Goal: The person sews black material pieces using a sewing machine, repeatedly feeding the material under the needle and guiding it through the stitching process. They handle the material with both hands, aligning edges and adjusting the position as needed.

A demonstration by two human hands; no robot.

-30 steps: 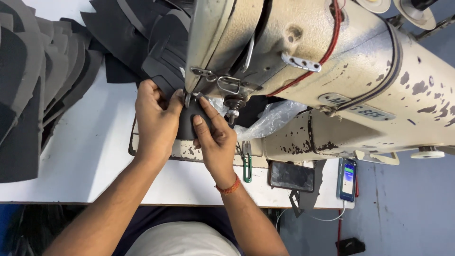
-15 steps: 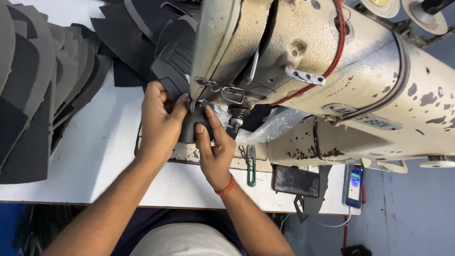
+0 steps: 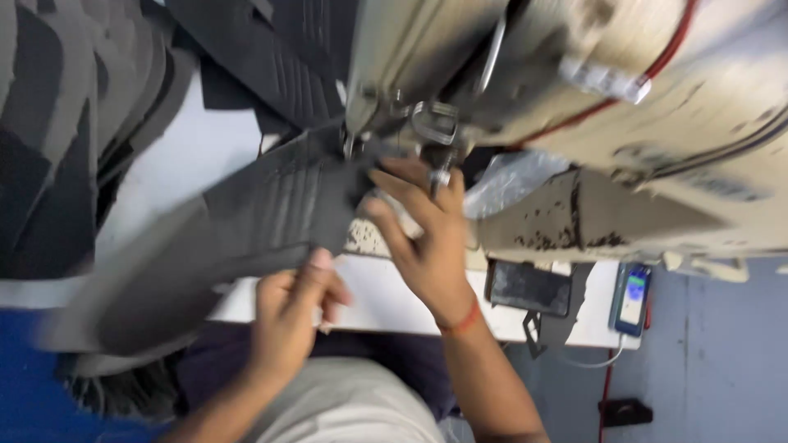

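Head view, looking down over a sewing table (image 3: 394, 299), blurred by motion. Two bare hands at work on one dark ribbed panel (image 3: 246, 238).

Left hand (image 3: 287, 316) low, near the table's front edge, thumb and fingers pinched together on the panel's near edge, probably to steady and steer it. Right hand (image 3: 427, 238) up beside the needle area, orange band on the wrist, fingers spread flat and apart, pressing down where the panel meets the bed; not closed on anything, seemingly to keep the material flat as it feeds.

Panel stretching from under the presser foot (image 3: 431, 135) leftward and down, off the table's front edge toward the lap, its far end smeared by blur.

One large cream sewing machine (image 3: 624, 107) filling the upper right, paint chipped, one red cable looped across its body. Clear plastic wrap (image 3: 509, 176) bunched under the machine arm.

Stack of dark cut pieces (image 3: 74, 123) at far left, overlapping like fanned cards, likely kept within easy reach; exact count impossible to tell. More dark pieces (image 3: 271, 57) piled behind the needle.

One phone (image 3: 632, 299) with a lit screen at the table's right end, cable hanging below.
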